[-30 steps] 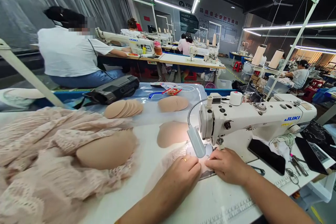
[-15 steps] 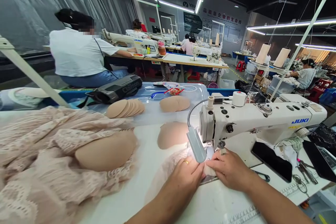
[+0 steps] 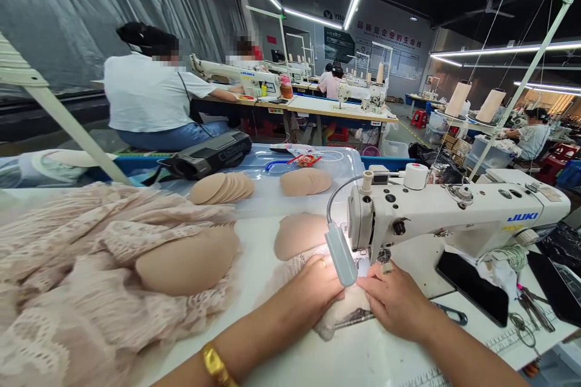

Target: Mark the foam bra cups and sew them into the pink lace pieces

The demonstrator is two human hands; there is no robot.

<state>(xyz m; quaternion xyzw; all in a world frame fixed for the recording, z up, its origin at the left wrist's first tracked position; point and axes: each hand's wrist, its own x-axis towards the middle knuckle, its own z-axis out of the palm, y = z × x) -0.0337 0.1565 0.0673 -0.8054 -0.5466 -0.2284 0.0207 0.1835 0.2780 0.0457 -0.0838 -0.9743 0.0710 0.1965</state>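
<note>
The sewing machine (image 3: 445,205) stands on the right, its needle area lit by a small gooseneck lamp (image 3: 341,254). Beneath the lamp, pale lace fabric (image 3: 347,305) lies bunched on the machine bed. My left hand (image 3: 318,284) is closed over this fabric, its fingertips partly hidden by the lamp head. On the other side of the needle, my right hand (image 3: 394,299) has its fingers pressed together on the fabric's edge. A beige oval pad (image 3: 299,234) lies just beyond my left hand, with lace against its near edge.
A heap of pale pink lace garments (image 3: 82,278) covers the left, with a beige pad (image 3: 190,260) on it. Stacked pads (image 3: 222,187) sit behind. A phone (image 3: 472,287) and scissors (image 3: 521,329) lie right of my right hand. A co-worker (image 3: 154,91) sits ahead at another machine.
My left hand has slid slightly left and turned flatter, and its forearm now shows a gold bracelet. More bunched fabric shows between my hands. The right hand has barely moved.
</note>
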